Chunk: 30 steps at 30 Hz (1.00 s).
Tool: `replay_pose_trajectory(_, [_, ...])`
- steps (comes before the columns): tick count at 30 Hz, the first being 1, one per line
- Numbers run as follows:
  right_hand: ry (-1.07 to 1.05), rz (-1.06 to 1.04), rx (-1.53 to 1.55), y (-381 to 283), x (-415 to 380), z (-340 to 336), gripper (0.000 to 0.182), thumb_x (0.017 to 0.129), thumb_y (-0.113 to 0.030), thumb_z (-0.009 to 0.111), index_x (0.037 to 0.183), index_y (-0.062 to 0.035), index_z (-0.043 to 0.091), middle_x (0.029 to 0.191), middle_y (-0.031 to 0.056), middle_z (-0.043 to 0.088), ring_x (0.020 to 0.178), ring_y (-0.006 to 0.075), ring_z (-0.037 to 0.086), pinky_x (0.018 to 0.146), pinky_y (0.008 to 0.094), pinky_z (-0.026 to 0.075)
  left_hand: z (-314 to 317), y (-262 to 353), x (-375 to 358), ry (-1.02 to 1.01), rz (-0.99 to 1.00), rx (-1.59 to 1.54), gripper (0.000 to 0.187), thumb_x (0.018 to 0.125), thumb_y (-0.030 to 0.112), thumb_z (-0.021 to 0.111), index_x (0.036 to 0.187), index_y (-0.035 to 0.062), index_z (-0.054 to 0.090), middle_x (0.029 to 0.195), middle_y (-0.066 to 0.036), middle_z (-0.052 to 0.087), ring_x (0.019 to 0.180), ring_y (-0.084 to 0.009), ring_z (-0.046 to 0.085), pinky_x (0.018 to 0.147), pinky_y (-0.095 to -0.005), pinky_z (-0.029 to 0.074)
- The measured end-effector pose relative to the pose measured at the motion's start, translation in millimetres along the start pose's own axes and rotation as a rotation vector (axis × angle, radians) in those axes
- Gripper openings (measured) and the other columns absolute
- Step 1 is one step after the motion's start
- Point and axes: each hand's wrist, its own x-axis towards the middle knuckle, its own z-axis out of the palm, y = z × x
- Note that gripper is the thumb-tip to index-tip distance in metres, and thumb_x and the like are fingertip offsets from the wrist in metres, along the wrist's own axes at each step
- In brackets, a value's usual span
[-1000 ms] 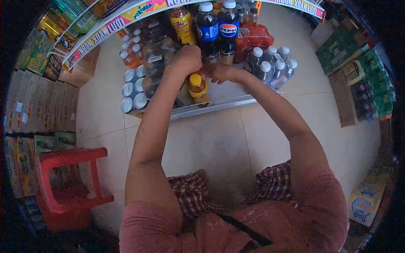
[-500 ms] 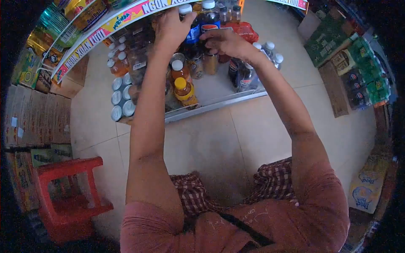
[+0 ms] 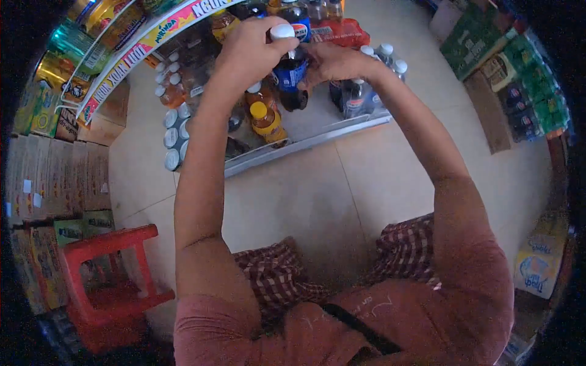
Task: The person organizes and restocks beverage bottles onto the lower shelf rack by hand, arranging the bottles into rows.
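My left hand (image 3: 251,53) is closed around the neck of a dark cola bottle (image 3: 290,78) with a white cap and blue label, its thumb lying by the cap. The bottle stands upright in view over the shelf. On its right side, my right hand (image 3: 339,62) has its fingers curved and apart, fingertips right at the label. Just behind is a Pepsi bottle (image 3: 299,29). A yellow-capped bottle (image 3: 266,122) and an orange drink bottle (image 3: 261,94) stand in front and to the left.
Wrapped white-capped bottles (image 3: 355,100) stand right of my hands on the shelf (image 3: 305,145). Cans (image 3: 173,160) sit at its left end. A red plastic stool (image 3: 110,238) is at lower left. Cartons (image 3: 61,177) line the left; green bottle packs (image 3: 537,91) stand at right.
My left hand has brought the cola bottle toward me and slightly right, out from the row. My right hand has stayed beside it, fingertips now at its label. The view has shifted slightly.
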Motion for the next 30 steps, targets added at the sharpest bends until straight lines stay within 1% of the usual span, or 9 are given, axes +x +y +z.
replay_pose_trajectory(3, [-0.242,0.059,-0.007,12.8,-3.0,8.9,0.061,0.069,-0.024,0.071,0.116,0.0018,0.043,0.096,0.0089,0.058,0.084,0.0153,0.054,0.075,0.0292,0.044,18.4,-12.7,-6.0,-0.162,-0.038,-0.150,0.028,0.071,0.027,0.065,0.088,0.0053,0.063,0.081,-0.016,0.062,0.076,-0.0300,0.060,0.068,-0.0381,0.046])
replay_pose_trajectory(6, [-0.202,0.175,-0.092,42.5,-1.6,38.3,0.050,0.067,-0.034,0.071,0.104,-0.0047,0.055,0.078,0.0054,0.059,0.065,0.0143,0.053,0.058,0.0292,0.045,37.9,-23.6,-13.8,-0.321,-0.062,-0.058,0.025,0.068,0.022,0.067,0.084,0.0035,0.063,0.080,-0.017,0.062,0.077,-0.0313,0.060,0.069,-0.0377,0.047])
replay_pose_trajectory(11, [-0.211,0.188,0.175,47.1,-2.1,48.3,0.059,0.066,-0.041,0.070,0.110,-0.0045,0.052,0.077,0.0061,0.058,0.064,0.0166,0.052,0.058,0.0311,0.045,39.9,-25.1,-12.7,-0.373,-0.171,0.016,0.026,0.066,0.023,0.068,0.084,0.0039,0.064,0.082,-0.017,0.063,0.079,-0.0323,0.060,0.070,-0.0391,0.047])
replay_pose_trajectory(17, [-0.012,-0.182,-0.135,94.5,18.1,69.1,0.061,0.065,-0.040,0.071,0.110,-0.0045,0.051,0.086,0.0081,0.057,0.066,0.0173,0.052,0.059,0.0286,0.047,52.2,-33.3,-15.5,-0.351,-0.169,0.109,0.032,0.064,0.024,0.070,0.089,0.0059,0.064,0.085,-0.017,0.063,0.081,-0.0314,0.060,0.073,-0.0377,0.048])
replay_pose_trajectory(20, [-0.320,0.216,-0.101,88.0,12.7,71.5,0.071,0.067,-0.035,0.072,0.123,-0.0064,0.040,0.095,0.0111,0.060,0.081,0.0197,0.056,0.070,0.0329,0.046,62.5,-37.2,-19.0,-0.427,-0.185,0.178,0.035,0.062,0.025,0.071,0.091,0.0064,0.065,0.086,-0.016,0.063,0.082,-0.0300,0.061,0.074,-0.0364,0.048])
replay_pose_trajectory(22, [-0.396,0.355,0.130,62.6,-2.1,67.6,0.069,0.068,-0.035,0.071,0.123,-0.0080,0.041,0.086,0.0098,0.060,0.071,0.0186,0.056,0.063,0.0326,0.047,70.7,-45.4,-17.1,-0.562,-0.246,0.202,0.036,0.061,0.026,0.072,0.091,0.0073,0.066,0.087,-0.015,0.063,0.080,-0.0294,0.061,0.073,-0.0357,0.048])
replay_pose_trajectory(26, [-0.430,0.326,-0.058,84.8,11.8,73.8,0.066,0.069,-0.034,0.069,0.122,-0.0078,0.041,0.082,0.0086,0.059,0.065,0.0173,0.053,0.058,0.0319,0.045,62.9,-46.3,-12.4,-0.607,-0.186,0.190,0.032,0.063,0.026,0.071,0.087,0.0059,0.066,0.083,-0.015,0.064,0.077,-0.0286,0.062,0.072,-0.0353,0.048])
replay_pose_trajectory(28, [-0.441,0.308,0.008,83.9,11.1,63.7,0.046,0.065,-0.037,0.072,0.096,-0.0080,0.053,0.069,0.0032,0.053,0.058,0.0156,0.047,0.048,0.0279,0.042,54.3,-37.4,-7.5,-0.731,-0.149,0.143,0.027,0.067,0.026,0.067,0.084,0.0052,0.066,0.079,-0.014,0.064,0.074,-0.0258,0.062,0.070,-0.0338,0.048])
replay_pose_trajectory(30, [-0.478,0.214,-0.096,82.3,19.4,43.4,0.039,0.067,-0.034,0.069,0.093,-0.0083,0.054,0.067,0.0026,0.053,0.056,0.0154,0.047,0.047,0.0276,0.042,48.2,-36.9,-1.7,-0.719,-0.213,0.076,0.025,0.069,0.025,0.065,0.084,0.0051,0.066,0.077,-0.013,0.064,0.073,-0.0238,0.062,0.070,-0.0328,0.048])
